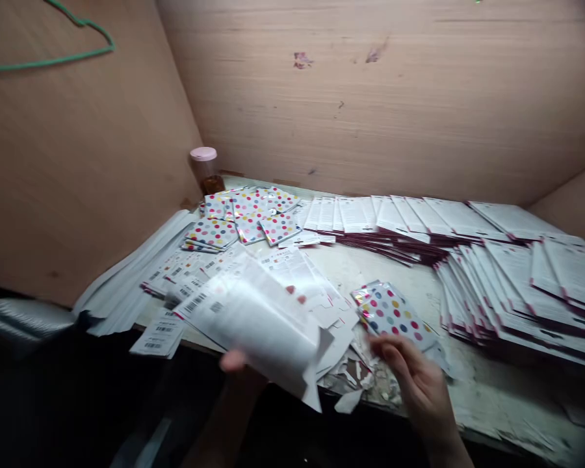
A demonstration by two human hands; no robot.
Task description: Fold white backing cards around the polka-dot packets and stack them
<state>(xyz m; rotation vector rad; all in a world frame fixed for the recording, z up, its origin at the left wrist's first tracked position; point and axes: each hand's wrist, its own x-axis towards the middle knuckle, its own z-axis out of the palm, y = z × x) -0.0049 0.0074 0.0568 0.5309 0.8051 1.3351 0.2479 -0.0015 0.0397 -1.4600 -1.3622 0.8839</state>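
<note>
My left hand [241, 367] grips a curved white printed card [268, 325] with a barcode; the thumb lies on the near edge and fingertips show past the far edge. Beneath it are more white printed cards [297, 273]. To the right, my right hand [416, 377] has its fingers curled in and its thumb close to them, by the near edge of a polka-dot packet [392, 312]. Blur hides whether anything is between those fingers. The packet lies on the worn white table [351, 263], apparently on top of other packets.
More polka-dot packets [253, 211] are piled at the back left, near a pink-lidded jar [205, 170]. Fanned rows of white cards [507, 292] fill the right side. Barcode label sheets [158, 335] overhang the front edge. Wooden panels enclose the table; a green hanger [78, 55] hangs left.
</note>
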